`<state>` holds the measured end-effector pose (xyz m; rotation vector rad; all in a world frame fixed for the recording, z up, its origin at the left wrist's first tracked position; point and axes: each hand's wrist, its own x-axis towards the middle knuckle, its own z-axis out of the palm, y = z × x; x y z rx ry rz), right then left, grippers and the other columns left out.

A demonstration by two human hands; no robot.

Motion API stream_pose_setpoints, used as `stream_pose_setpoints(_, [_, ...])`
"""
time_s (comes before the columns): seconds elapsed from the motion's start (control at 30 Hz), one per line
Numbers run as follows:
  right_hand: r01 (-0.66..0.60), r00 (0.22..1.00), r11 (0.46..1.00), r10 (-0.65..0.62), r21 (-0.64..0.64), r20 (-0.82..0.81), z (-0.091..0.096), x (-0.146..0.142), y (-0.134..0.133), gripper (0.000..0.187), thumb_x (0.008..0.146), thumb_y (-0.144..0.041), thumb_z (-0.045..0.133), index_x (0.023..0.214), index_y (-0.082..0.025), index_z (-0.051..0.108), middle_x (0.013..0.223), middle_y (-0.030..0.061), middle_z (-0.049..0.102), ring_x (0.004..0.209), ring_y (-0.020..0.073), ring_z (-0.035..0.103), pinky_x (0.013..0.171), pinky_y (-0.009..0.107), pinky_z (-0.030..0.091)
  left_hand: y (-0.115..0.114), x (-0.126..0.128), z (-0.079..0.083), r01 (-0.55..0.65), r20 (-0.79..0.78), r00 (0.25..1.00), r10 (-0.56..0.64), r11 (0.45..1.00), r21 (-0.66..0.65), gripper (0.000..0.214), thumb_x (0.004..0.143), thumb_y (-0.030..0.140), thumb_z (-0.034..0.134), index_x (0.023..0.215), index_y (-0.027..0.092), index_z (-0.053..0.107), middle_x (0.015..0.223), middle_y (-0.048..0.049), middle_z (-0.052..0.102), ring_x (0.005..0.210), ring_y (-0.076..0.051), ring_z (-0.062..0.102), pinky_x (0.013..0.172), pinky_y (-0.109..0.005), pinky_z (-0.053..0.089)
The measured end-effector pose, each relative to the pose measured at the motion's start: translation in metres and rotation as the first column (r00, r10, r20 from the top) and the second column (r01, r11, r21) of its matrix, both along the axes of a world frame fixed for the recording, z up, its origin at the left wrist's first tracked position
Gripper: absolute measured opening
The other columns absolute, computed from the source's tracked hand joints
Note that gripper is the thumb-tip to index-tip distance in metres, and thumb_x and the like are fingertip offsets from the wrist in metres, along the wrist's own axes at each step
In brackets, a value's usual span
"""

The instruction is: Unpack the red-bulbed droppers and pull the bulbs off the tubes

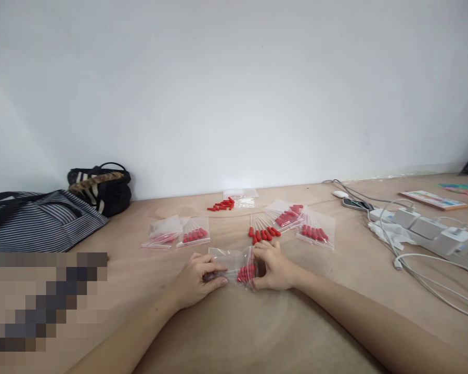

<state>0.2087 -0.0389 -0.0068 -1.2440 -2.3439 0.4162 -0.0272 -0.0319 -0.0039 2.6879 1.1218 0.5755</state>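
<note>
A clear zip-lock bag [234, 258] with a red line at its mouth lies before me. Inside it are several thin clear sticks with red ends [245, 273]. My left hand [198, 278] pinches the bag's left end between thumb and fingers. At the right, my right hand [275, 267] is closed on the mouth edge, thumb below and fingers above. Just beyond that hand lies a fan of loose red-ended sticks [264, 234]. Filled bags rest on both sides, including one at the left [195, 231] and one at the right [315, 231].
Near the wall lie a pile of red pieces [221, 204] and clear sticks on a plastic bag [244, 201]. A striped bag [42, 221] and a black bag [113, 195] stand left. Chargers [429, 228] and white cables [425, 283] spread along the right.
</note>
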Motion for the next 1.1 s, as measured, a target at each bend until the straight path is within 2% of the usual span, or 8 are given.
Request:
stream_pose_setpoints(0.13, [0.008,1.0,1.0,-0.008,-0.022,-0.024,0.002,0.004,0.001,0.027,0.057,-0.034,0.069,0.072,-0.019,0.053,0.079,-0.0016,0.055,0.081,0.0165,0.046,0.076,0.033,0.025,0.0,0.0,0.0,0.0,0.022,1.0,0.0,1.0,0.012,0.024,0.078,0.04,0.055,0.092,0.024,0.066,0.072,-0.0001,0.06,0.065,-0.013,0.053,0.068,-0.027,0.039])
stream_pose_setpoints(0.3, [-0.017,0.999,0.999,0.016,-0.032,-0.029,0.0,0.006,0.003,0.03,0.059,-0.045,0.07,0.071,-0.02,0.058,0.087,-0.0007,0.055,0.087,0.0181,0.043,0.079,0.035,0.024,0.001,-0.002,-0.002,0.019,0.022,1.0,-0.02,1.0,0.015,0.023,0.079,0.039,0.053,0.092,0.025,0.067,0.07,0.0002,0.059,0.065,-0.013,0.052,0.069,-0.027,0.038])
stream_pose_setpoints(0.5, [-0.004,1.0,1.0,0.004,0.003,-0.009,0.001,0.003,0.002,0.029,0.058,-0.041,0.07,0.06,-0.017,0.054,0.074,-0.0011,0.052,0.08,0.0161,0.044,0.077,0.035,0.025,0.0,0.0,0.001,0.002,0.013,1.0,-0.002,1.0,-0.011,0.026,0.078,0.043,0.054,0.093,0.025,0.067,0.071,0.0007,0.06,0.063,-0.012,0.051,0.067,-0.026,0.038])
stream_pose_setpoints(0.6, [0.014,1.0,1.0,-0.014,0.017,-0.023,0.001,0.007,0.004,0.025,0.058,-0.037,0.07,0.064,-0.018,0.054,0.075,-0.0016,0.054,0.08,0.0158,0.044,0.079,0.036,0.025,0.001,0.001,0.002,-0.021,0.007,1.0,0.021,1.0,-0.003,0.027,0.076,0.043,0.056,0.092,0.025,0.067,0.069,0.0011,0.06,0.062,-0.012,0.05,0.065,-0.025,0.038])
stream_pose_setpoints(0.73, [-0.004,1.0,0.999,0.003,0.035,0.011,-0.001,0.012,0.007,0.033,0.054,-0.045,0.073,0.071,-0.021,0.059,0.082,-0.0006,0.055,0.084,0.0184,0.044,0.081,0.038,0.024,0.002,0.0,0.0,-0.023,0.011,1.0,0.023,1.0,0.001,0.025,0.077,0.041,0.056,0.092,0.025,0.067,0.068,0.0013,0.059,0.064,-0.012,0.051,0.065,-0.025,0.038])
stream_pose_setpoints(0.83, [-0.001,1.0,1.0,0.001,-0.001,0.015,-0.003,0.009,0.006,0.032,0.055,-0.046,0.072,0.068,-0.02,0.059,0.084,0.0,0.056,0.086,0.0188,0.044,0.081,0.038,0.024,0.001,0.001,0.0,-0.015,0.01,1.0,0.015,1.0,-0.003,0.024,0.078,0.04,0.055,0.091,0.025,0.067,0.067,0.0016,0.059,0.062,-0.011,0.051,0.065,-0.025,0.038])
stream_pose_setpoints(1.1, [0.063,0.984,0.996,-0.071,-0.058,-0.164,-0.004,0.007,0.007,0.018,0.06,-0.029,0.069,0.061,-0.018,0.055,0.074,-0.0021,0.057,0.082,0.017,0.048,0.083,0.038,0.027,0.001,0.003,0.004,-0.039,0.019,0.999,0.039,0.999,-0.018,0.021,0.077,0.038,0.056,0.087,0.024,0.069,0.066,0.0013,0.061,0.06,-0.011,0.052,0.063,-0.024,0.038])
